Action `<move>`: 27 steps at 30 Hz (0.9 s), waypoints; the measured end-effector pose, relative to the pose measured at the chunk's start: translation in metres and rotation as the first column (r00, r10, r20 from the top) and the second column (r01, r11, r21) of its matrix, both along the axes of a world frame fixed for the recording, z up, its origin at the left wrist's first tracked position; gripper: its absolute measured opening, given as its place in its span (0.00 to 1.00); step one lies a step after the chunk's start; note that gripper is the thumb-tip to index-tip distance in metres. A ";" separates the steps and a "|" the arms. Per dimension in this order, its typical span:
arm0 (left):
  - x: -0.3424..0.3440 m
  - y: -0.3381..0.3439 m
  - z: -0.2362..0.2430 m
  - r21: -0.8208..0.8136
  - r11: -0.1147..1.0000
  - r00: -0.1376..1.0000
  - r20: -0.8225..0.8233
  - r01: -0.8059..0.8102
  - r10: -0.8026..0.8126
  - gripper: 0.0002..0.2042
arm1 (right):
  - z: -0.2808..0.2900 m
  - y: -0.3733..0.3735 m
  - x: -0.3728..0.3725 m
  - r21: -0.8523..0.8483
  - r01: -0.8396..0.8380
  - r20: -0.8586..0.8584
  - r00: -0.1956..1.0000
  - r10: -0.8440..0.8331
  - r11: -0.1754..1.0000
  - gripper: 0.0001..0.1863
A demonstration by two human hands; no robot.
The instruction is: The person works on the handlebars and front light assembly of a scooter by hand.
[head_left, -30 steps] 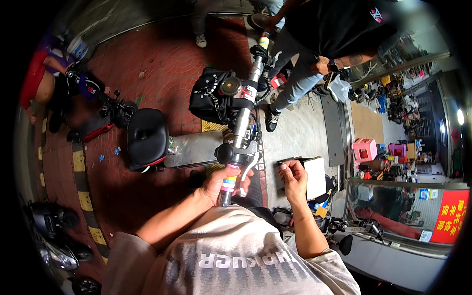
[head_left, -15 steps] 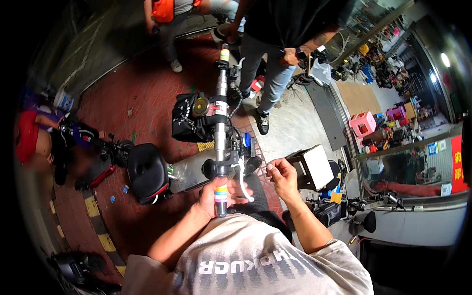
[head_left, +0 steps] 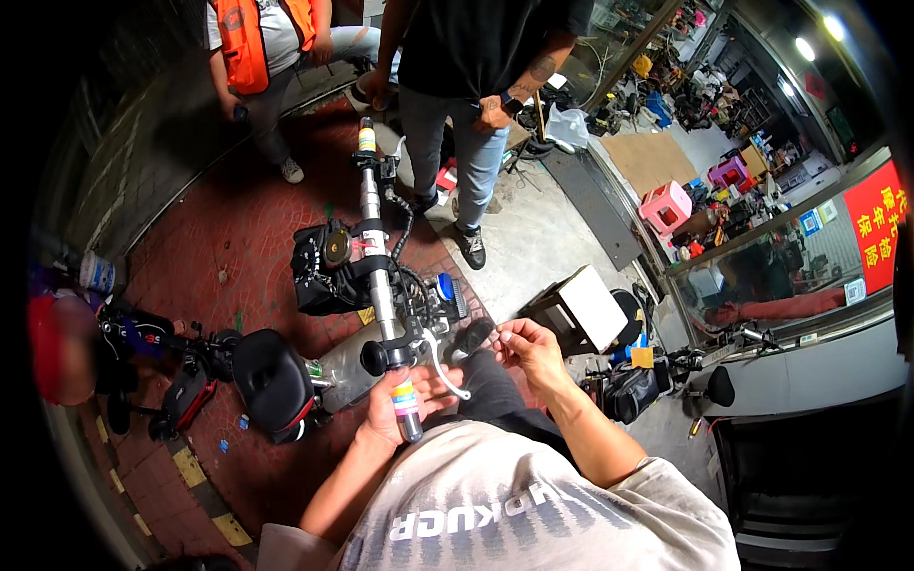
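Observation:
A silver handlebar (head_left: pixel 383 306) runs away from my body, with a striped, multicoloured grip (head_left: pixel 406 398) at its near end. My left hand (head_left: pixel 384 407) holds this grip between thumb and palm, its fingers stretched out underneath towards the right. The white brake lever (head_left: pixel 435 362) curves over those fingertips. To the right of the lever, my right hand (head_left: pixel 535 350) is raised with thumb and forefinger pinched together. Whatever sits at its fingertips is too small to name. A black front bag (head_left: pixel 319 271) and a round horn-like part (head_left: pixel 337 248) are beside the bar's middle.
A black seat (head_left: pixel 271 381) is at the left. On the right stands a stool with a white top (head_left: pixel 595 306). A person in a dark shirt (head_left: pixel 466 48) stands by the far grip; another wears an orange vest (head_left: pixel 243 43). Beyond the shop front are pink stools (head_left: pixel 666 206) and clutter.
The view has shifted, and the handlebar now slants more to the left. My right hand has come a little nearer to the brake lever. My left hand stays on the grip.

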State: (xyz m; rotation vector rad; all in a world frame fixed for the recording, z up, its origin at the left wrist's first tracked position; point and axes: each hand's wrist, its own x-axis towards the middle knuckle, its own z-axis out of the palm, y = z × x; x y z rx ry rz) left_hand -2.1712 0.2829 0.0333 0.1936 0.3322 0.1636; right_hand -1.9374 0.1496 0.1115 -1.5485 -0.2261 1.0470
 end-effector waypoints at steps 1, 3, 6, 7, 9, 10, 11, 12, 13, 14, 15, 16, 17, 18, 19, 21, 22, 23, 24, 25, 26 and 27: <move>0.000 -0.001 -0.002 -0.041 0.999 0.998 0.061 0.019 -0.016 0.38 | 0.002 0.001 0.002 -0.009 -0.004 -0.045 0.999 0.004 1.000 0.04; 0.006 0.000 -0.004 0.035 0.999 0.998 0.054 -0.027 0.025 0.31 | 0.004 0.004 0.010 0.019 -0.015 -0.129 0.992 0.017 1.000 0.03; 0.006 -0.005 -0.015 0.100 0.990 0.994 -0.025 -0.103 0.106 0.24 | -0.006 0.013 0.013 0.035 -0.035 -0.251 0.967 0.043 0.999 0.07; 0.007 -0.007 -0.009 0.105 0.985 0.986 -0.089 -0.134 0.144 0.23 | -0.016 0.014 0.018 0.051 -0.074 -0.290 0.953 0.086 0.996 0.08; 0.000 -0.007 0.008 0.229 0.965 0.920 -0.336 -0.127 0.201 0.20 | -0.025 0.024 0.023 0.034 -0.124 -0.356 0.926 0.128 0.992 0.09; -0.004 -0.008 0.012 0.282 0.952 0.859 -0.452 -0.118 0.240 0.19 | -0.027 0.030 0.024 0.043 -0.188 -0.364 0.912 0.191 0.981 0.08; -0.006 -0.006 0.005 0.382 0.905 0.875 -0.354 -0.188 0.331 0.16 | -0.031 0.036 0.026 0.055 -0.255 -0.375 0.891 0.257 0.965 0.08; -0.011 -0.009 0.001 0.406 0.898 0.854 -0.396 -0.167 0.338 0.15 | -0.035 0.040 0.028 0.069 -0.322 -0.385 0.864 0.323 0.944 0.08; -0.012 -0.005 0.012 0.481 0.871 0.815 -0.463 -0.100 0.349 0.16 | -0.038 0.045 0.024 0.103 -0.368 -0.399 0.836 0.377 0.924 0.07; -0.011 -0.007 0.025 0.541 0.841 0.761 -0.535 -0.025 0.367 0.16 | -0.026 0.055 0.024 0.115 -0.410 -0.435 0.798 0.417 0.905 0.05; -0.008 -0.013 0.032 0.569 0.822 0.680 -0.612 0.023 0.405 0.16 | -0.024 0.059 0.022 0.102 -0.474 -0.454 0.760 0.465 0.874 0.04; 0.002 -0.018 0.047 0.674 0.736 0.602 -0.614 0.064 0.510 0.16 | -0.020 0.066 0.021 0.101 -0.532 -0.457 0.726 0.514 0.841 0.04; 0.006 -0.024 0.051 0.741 0.656 0.522 -0.620 0.144 0.586 0.15 | -0.033 0.068 0.021 0.104 -0.612 -0.464 0.667 0.583 0.784 0.07; 0.011 -0.030 0.061 0.784 0.575 0.439 -0.613 0.234 0.657 0.15 | -0.030 0.073 0.023 0.136 -0.686 -0.488 0.581 0.651 0.714 0.08; 0.023 -0.039 0.072 0.793 0.568 0.344 -0.608 0.221 0.716 0.16 | -0.028 0.077 0.021 0.132 -0.732 -0.478 0.544 0.689 0.669 0.08; 0.034 -0.046 0.075 0.797 0.542 0.225 -0.598 0.266 0.769 0.16 | -0.039 0.084 0.016 0.150 -0.806 -0.464 0.453 0.761 0.572 0.10; 0.036 -0.048 0.070 0.796 0.531 0.160 -0.588 0.291 0.793 0.17 | -0.036 0.091 0.011 0.157 -0.810 -0.450 0.450 0.771 0.565 0.09; 0.034 -0.047 0.059 0.745 0.506 0.062 -0.585 0.434 0.809 0.21 | -0.032 0.095 0.005 0.155 -0.812 -0.437 0.454 0.776 0.562 0.09; 0.029 -0.051 0.052 0.747 0.484 0.061 -0.568 0.456 0.820 0.21 | -0.028 0.099 -0.002 0.153 -0.813 -0.425 0.459 0.780 0.562 0.09; 0.033 -0.048 0.053 0.752 0.456 0.072 -0.550 0.475 0.832 0.21 | -0.031 0.103 -0.009 0.152 -0.772 -0.445 0.503 0.741 0.617 0.07; 0.038 -0.046 0.059 0.756 0.432 0.078 -0.533 0.492 0.843 0.21 | -0.042 0.103 -0.016 0.194 -0.740 -0.439 0.522 0.732 0.644 0.07; 0.042 -0.046 0.068 0.733 0.438 0.048 -0.537 0.520 0.842 0.18 | -0.056 0.102 -0.023 0.236 -0.703 -0.435 0.541 0.720 0.671 0.06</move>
